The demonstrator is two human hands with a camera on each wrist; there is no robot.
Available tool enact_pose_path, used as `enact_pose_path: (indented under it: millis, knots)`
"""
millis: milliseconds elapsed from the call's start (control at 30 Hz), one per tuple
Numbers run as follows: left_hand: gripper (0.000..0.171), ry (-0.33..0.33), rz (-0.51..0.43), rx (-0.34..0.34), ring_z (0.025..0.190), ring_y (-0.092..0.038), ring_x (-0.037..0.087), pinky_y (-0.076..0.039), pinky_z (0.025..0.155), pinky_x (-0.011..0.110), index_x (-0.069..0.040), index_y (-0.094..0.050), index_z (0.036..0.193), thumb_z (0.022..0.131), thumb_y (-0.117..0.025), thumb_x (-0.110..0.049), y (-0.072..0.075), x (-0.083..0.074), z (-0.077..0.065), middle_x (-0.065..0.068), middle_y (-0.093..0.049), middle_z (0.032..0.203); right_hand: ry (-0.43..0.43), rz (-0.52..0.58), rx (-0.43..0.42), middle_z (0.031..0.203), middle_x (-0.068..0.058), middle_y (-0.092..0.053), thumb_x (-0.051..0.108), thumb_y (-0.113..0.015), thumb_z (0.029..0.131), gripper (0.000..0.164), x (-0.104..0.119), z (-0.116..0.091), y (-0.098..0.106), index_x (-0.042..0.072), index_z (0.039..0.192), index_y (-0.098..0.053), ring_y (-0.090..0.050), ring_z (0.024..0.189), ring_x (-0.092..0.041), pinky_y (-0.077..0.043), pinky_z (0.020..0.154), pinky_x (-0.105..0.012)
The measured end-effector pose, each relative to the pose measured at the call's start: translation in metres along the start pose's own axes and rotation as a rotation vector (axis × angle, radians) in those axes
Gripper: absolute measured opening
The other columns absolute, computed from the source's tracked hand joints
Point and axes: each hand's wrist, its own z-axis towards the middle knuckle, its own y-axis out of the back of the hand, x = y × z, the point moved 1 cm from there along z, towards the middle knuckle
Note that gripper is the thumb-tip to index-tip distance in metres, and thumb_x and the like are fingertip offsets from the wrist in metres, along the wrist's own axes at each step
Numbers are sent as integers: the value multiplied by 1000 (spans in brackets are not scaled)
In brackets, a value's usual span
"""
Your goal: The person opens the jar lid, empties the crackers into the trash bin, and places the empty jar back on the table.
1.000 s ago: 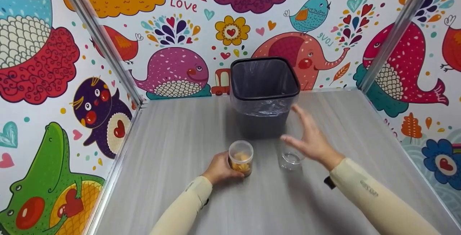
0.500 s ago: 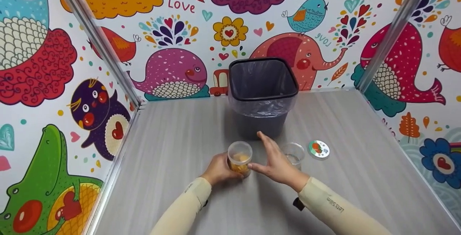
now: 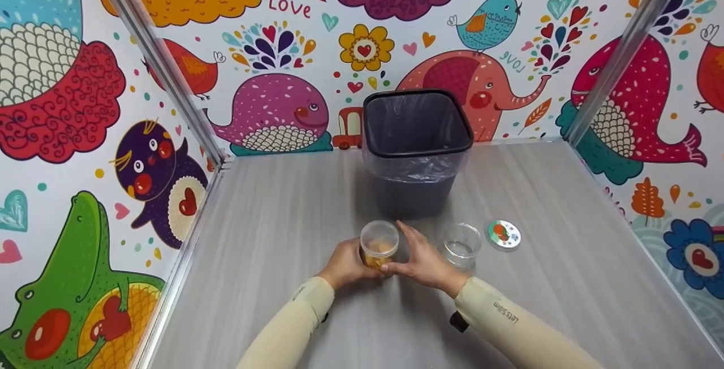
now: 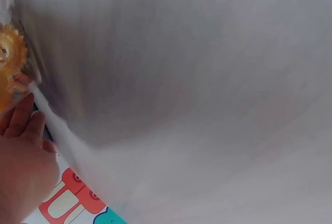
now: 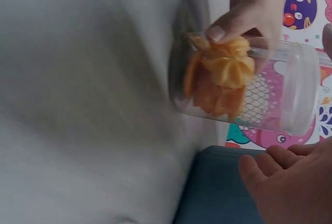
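Observation:
A clear jar (image 3: 379,230) stands on the table, part filled with yellow-orange, ridged cookie-like pieces (image 5: 228,73). My left hand (image 3: 344,267) grips it from the left; in the right wrist view, that hand's thumb (image 5: 217,33) lies against the clear wall. The jar's mouth faces up, uncovered. On its other side is my right hand (image 3: 423,262), fingers spread and slightly bent, thumb right at the jar in the head view. The right wrist view has the right hand's fingers (image 5: 251,172) beside the jar, not wrapped round it. Only the jar's edge appears in the left wrist view.
Right of my right hand stands a second clear container (image 3: 462,257). A round lid with an orange fruit picture (image 3: 504,235) lies beyond it. A dark bin (image 3: 413,193) with a clear liner stands behind the jar, against the patterned back wall (image 3: 317,46).
My right hand has moved left, from over the second container to the filled jar's side, uncovering that container and the lid. The left hand keeps its grip and the jar stays in place.

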Motion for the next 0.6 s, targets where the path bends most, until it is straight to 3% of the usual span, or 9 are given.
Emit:
enact_pose_path:
  millis: [233,600]
  knots:
    - [71,-7,9,1,97,-64,13,-50,92,37,-8,-67,118,56,-98,-25,-2,0,0,-5,-70,105,20,60,-20,145,-26,-44,36,-87,76,97,-12,4,-10,-5,148,-37,-42,133,-40,-32,109,-53]
    - [72,-19,55,-17,96,-64,14,-51,89,36,-8,-67,118,57,-98,-33,0,2,0,-4,-70,104,74,29,-59,140,-23,-51,41,-84,79,90,-14,15,-13,-3,146,-42,-53,122,-38,-44,100,-49]
